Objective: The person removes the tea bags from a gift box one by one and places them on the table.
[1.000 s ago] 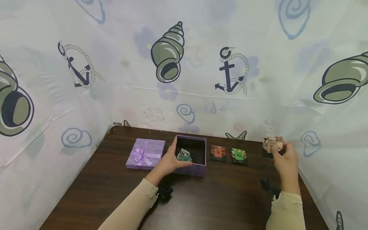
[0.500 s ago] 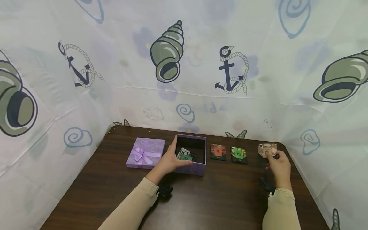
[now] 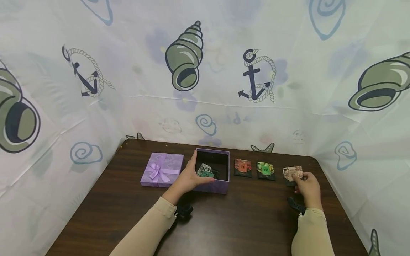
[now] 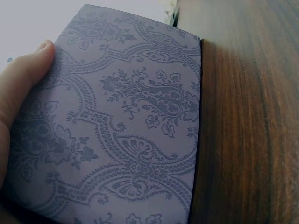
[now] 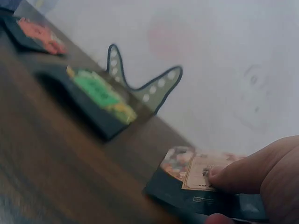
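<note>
My right hand (image 3: 308,187) pinches a small flat packet (image 3: 292,172), black with a beige-pink printed top, at the right of the dark table. In the right wrist view my thumb (image 5: 240,175) lies on the face of this packet (image 5: 189,170). My left hand (image 3: 189,176) holds the front left corner of a lilac gift box (image 3: 221,187), thumb along its front rim and fingers at its left side. Inside the box lies a green-and-black packet (image 3: 205,170). The left wrist view is filled by the box's patterned wall (image 4: 131,116), with the thumb at its top edge.
A red-topped packet (image 3: 242,168) and a green-topped packet (image 3: 266,171) lie in a row between box and right hand. The purple lid (image 3: 164,167) with a ribbon bow lies left of the box. A printed curtain (image 3: 224,89) stands behind the table (image 3: 250,220).
My right hand has brought the beige-pink packet left and down toward the green-topped one, lowering it to the table. The left hand stays on the box.
</note>
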`<state>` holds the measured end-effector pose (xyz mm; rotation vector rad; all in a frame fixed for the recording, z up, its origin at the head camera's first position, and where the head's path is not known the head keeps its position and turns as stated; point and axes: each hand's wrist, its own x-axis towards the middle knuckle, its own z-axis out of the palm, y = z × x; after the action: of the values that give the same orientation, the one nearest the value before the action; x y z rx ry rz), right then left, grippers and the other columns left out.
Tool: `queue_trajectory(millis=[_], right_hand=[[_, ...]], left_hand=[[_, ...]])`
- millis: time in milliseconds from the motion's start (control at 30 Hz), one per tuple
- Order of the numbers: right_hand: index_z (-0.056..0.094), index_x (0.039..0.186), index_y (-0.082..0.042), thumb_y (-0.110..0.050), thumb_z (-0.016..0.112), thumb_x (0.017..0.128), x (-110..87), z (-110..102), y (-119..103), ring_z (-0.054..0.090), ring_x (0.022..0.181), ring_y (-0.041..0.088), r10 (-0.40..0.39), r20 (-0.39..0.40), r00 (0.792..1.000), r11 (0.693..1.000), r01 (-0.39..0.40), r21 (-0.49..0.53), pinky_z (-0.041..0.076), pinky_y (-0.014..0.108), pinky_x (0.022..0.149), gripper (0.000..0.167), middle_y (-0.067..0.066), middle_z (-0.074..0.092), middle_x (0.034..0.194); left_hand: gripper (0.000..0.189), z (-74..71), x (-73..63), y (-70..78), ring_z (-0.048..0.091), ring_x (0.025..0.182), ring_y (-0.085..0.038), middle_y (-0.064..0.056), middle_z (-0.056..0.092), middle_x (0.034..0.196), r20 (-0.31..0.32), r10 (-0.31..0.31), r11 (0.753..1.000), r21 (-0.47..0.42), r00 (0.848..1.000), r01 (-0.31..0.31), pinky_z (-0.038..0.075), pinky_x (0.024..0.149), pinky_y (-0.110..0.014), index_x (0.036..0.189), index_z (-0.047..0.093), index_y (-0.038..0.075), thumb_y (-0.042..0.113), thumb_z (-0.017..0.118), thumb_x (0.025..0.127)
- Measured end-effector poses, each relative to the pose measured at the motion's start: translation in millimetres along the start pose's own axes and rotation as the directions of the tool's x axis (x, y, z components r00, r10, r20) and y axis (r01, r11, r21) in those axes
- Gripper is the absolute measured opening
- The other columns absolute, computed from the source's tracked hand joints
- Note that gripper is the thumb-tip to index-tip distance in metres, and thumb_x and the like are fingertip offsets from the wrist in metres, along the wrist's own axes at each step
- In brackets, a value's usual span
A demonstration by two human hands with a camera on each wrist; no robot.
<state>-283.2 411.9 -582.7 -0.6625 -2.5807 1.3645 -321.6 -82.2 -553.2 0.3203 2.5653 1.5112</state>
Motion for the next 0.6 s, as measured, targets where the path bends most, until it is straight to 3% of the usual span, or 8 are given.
queue_trajectory(millis=[133,200,333,433,600], right_hand=[[0.05,0.148,0.011,-0.032,0.069,0.108,2.2,5.4,11.7,0.067,0.055,0.02,-0.024,-0.052,0.998,0.999,0.023,-0.033,0.055,0.033,0.054,0.062,0.011,0.072,0.075],[0.054,0.145,0.01,-0.034,0.07,0.107,2.3,7.7,14.2,0.068,0.064,0.024,-0.036,-0.094,0.995,0.997,0.03,-0.068,0.053,0.035,0.059,0.06,0.017,0.075,0.088],[0.059,0.142,0.009,-0.036,0.071,0.106,2.5,12.2,14.3,0.067,0.096,0.039,-0.06,-0.157,0.986,0.992,0.041,-0.121,0.053,0.049,0.078,0.059,0.031,0.068,0.122],[0.059,0.142,0.008,-0.036,0.072,0.105,3.5,15.3,14.5,0.063,0.108,0.046,-0.072,-0.191,0.979,0.991,0.049,-0.125,0.05,0.057,0.088,0.058,0.034,0.065,0.13],[0.053,0.144,0.0,-0.038,0.075,0.103,4.3,19.7,17.2,0.064,0.098,0.044,-0.067,-0.252,0.965,0.994,0.043,-0.101,0.047,0.048,0.075,0.059,0.031,0.066,0.122]], left_hand=[[0.149,-0.2,0.2,0.0,0.022,0.167,-0.047,-0.014,0.01,0.185,0.005,0.004,1.0,-0.002,1.0,-0.004,0.031,0.127,-0.073,0.176,-0.006,0.039,0.062,0.099,0.072],[0.15,-0.1,1.0,-0.4,0.022,0.167,-0.047,-0.014,0.01,0.185,0.005,0.015,1.0,-0.003,1.0,-0.014,0.031,0.127,-0.073,0.177,-0.005,0.036,0.061,0.099,0.072],[0.152,0.3,3.0,-1.9,0.023,0.167,-0.046,-0.014,0.011,0.184,0.0,0.033,0.999,-0.006,0.999,-0.033,0.031,0.127,-0.072,0.177,-0.004,0.03,0.061,0.1,0.071],[0.153,0.3,3.8,-2.8,0.022,0.167,-0.046,-0.013,0.01,0.185,0.0,0.03,1.0,-0.005,1.0,-0.03,0.03,0.128,-0.072,0.177,-0.005,0.032,0.061,0.1,0.07],[0.152,0.3,4.3,-4.1,0.022,0.167,-0.047,-0.013,0.01,0.185,0.004,0.024,1.0,0.001,1.0,-0.024,0.03,0.126,-0.074,0.177,-0.004,0.032,0.062,0.1,0.07]])
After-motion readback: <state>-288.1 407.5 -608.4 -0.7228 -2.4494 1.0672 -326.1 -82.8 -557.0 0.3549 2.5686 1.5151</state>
